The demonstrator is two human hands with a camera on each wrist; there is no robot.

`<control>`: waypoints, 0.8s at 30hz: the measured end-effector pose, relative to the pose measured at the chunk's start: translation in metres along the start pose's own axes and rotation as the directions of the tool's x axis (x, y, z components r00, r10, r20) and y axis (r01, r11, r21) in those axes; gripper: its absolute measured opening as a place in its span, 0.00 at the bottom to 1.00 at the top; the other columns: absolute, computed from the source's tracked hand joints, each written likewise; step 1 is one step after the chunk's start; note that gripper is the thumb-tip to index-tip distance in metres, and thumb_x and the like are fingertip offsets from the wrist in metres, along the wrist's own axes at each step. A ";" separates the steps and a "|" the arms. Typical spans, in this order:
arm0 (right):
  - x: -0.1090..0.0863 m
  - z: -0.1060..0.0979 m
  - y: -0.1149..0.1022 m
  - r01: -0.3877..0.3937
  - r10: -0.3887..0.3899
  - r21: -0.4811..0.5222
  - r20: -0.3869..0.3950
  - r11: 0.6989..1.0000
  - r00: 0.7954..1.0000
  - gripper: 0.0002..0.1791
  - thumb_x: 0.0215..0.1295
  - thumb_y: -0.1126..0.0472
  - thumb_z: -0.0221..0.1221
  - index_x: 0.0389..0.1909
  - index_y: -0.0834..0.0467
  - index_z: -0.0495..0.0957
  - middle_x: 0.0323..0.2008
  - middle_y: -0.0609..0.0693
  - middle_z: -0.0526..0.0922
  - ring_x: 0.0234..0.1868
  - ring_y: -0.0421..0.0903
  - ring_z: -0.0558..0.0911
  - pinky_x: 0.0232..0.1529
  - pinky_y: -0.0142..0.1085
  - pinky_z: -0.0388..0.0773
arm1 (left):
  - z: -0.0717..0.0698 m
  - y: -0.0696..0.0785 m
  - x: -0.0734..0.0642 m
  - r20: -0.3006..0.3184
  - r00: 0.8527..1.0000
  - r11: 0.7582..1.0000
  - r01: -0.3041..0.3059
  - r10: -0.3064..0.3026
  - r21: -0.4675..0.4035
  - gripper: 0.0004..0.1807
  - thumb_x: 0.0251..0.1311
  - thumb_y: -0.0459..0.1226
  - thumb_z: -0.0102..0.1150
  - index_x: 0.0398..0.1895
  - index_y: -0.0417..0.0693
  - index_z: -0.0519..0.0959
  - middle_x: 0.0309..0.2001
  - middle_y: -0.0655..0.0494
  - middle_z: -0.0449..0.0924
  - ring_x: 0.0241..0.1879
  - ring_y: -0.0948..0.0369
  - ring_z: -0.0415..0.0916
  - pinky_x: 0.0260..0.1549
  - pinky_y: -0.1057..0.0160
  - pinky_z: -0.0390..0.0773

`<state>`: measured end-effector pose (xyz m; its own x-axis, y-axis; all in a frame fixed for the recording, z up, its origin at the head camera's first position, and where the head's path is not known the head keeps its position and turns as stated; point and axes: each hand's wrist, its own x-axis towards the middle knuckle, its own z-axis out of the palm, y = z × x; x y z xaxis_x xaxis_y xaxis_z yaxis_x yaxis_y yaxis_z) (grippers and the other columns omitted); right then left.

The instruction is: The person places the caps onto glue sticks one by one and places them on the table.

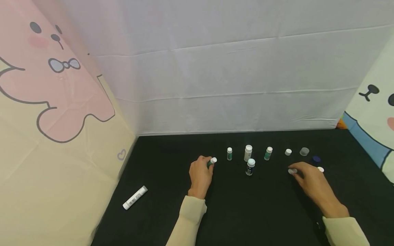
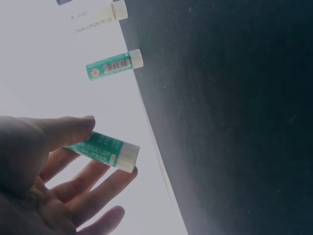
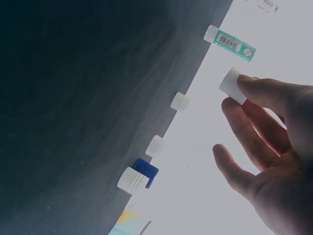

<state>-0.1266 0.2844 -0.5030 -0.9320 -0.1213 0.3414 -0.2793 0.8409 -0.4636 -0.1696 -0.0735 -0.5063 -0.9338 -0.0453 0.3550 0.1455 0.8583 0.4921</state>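
My left hand (image 1: 200,176) grips a small green-labelled glue stick (image 2: 100,148) with a white end, between thumb and fingers. In the head view it tilts to the right, above the black table. Over on the right, my right hand (image 1: 314,182) pinches a short white cap (image 3: 234,86) between thumb and fingertips. Between the hands stand two more green sticks, a left one (image 1: 229,154) and a right one (image 1: 268,153). A white stick (image 1: 248,153) and a dark blue stick with a white top (image 1: 250,167) stand between those two.
Behind and beside my right hand sit a white cap (image 1: 288,152), a pale translucent cap (image 1: 304,151), a blue cap (image 1: 316,159) and another white cap (image 1: 320,169). A long white tube (image 1: 135,197) lies at the left of the black table (image 1: 246,212). White cloth (image 1: 215,112) hangs behind.
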 end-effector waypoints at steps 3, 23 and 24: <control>0.001 0.000 -0.004 0.018 -0.018 0.003 -0.012 1.000 1.000 0.11 0.57 0.78 0.71 0.40 0.68 0.85 0.41 0.67 0.87 0.42 0.67 0.86 0.45 0.65 0.80 | 0.000 0.001 -0.002 0.006 1.000 1.000 0.005 -0.005 0.002 0.09 0.60 0.33 0.77 0.44 0.49 0.92 0.42 0.52 0.89 0.42 0.51 0.87 0.51 0.48 0.84; 0.006 0.008 -0.032 0.161 -0.159 0.000 -0.125 0.987 0.979 0.17 0.48 0.79 0.76 0.38 0.62 0.87 0.37 0.56 0.90 0.37 0.57 0.88 0.40 0.54 0.83 | 0.001 0.017 -0.019 -0.003 0.998 0.998 -0.062 0.062 0.013 0.09 0.57 0.33 0.79 0.42 0.47 0.92 0.40 0.54 0.89 0.39 0.56 0.87 0.57 0.52 0.81; 0.006 0.008 -0.033 0.172 -0.171 -0.004 -0.136 0.985 0.976 0.17 0.48 0.79 0.76 0.38 0.62 0.87 0.37 0.55 0.90 0.37 0.56 0.88 0.39 0.53 0.83 | 0.001 0.017 -0.020 0.000 0.998 0.998 -0.063 0.063 0.012 0.09 0.57 0.33 0.78 0.42 0.47 0.92 0.40 0.54 0.89 0.39 0.56 0.87 0.57 0.52 0.81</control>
<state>-0.1252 0.2517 -0.4925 -0.8304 -0.1907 0.5235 -0.4346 0.8096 -0.3946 -0.1490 -0.0571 -0.5057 -0.9225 0.0090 0.3858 0.2003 0.8656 0.4589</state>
